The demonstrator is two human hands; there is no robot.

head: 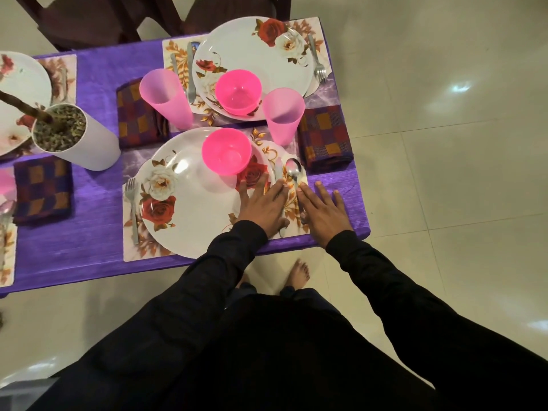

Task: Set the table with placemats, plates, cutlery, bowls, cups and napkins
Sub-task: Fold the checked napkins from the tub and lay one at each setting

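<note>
The near setting has a floral placemat (130,250), a white rose plate (189,203) and a pink bowl (226,155) on the plate's far side. A fork (132,209) lies left of the plate. A knife (278,173) and a spoon (293,170) lie right of it. My left hand (262,207) lies flat with straight fingers over the plate's right rim and the knife. My right hand (323,210) lies flat beside the spoon handle, fingers spread on the mat edge and cloth. A pink cup (283,114) and a checked napkin (324,137) stand beyond.
A second full setting sits behind: plate (252,54), bowl (238,91), cup (166,97), napkin (138,117). A white pot with a plant (77,137) stands at left, with another napkin (43,191) near it. The purple table's edge (363,197) is just right of my right hand. Dark chairs are behind.
</note>
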